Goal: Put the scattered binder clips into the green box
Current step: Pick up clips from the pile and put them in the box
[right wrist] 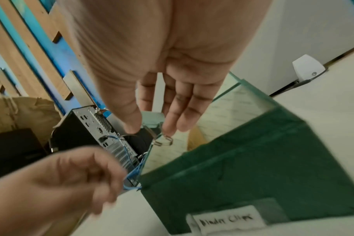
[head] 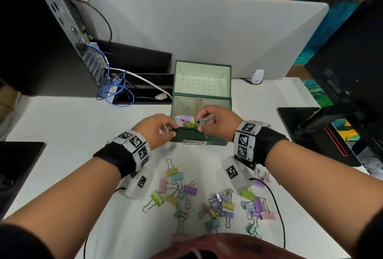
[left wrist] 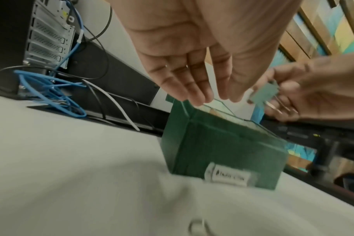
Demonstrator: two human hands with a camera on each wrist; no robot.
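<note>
The green box stands open mid-table, its lid upright behind it, with several pastel clips inside. My right hand hovers over the box's front part and pinches a pale green binder clip between thumb and fingers, wire handles hanging down; the clip also shows in the left wrist view. My left hand is at the box's front left corner, fingers straight and holding nothing. Several scattered binder clips lie on the white table near me.
A computer tower with blue cables stands at the back left beside a black cable tray. A black monitor base sits on the right, a small white device behind the box, and a dark object on the left.
</note>
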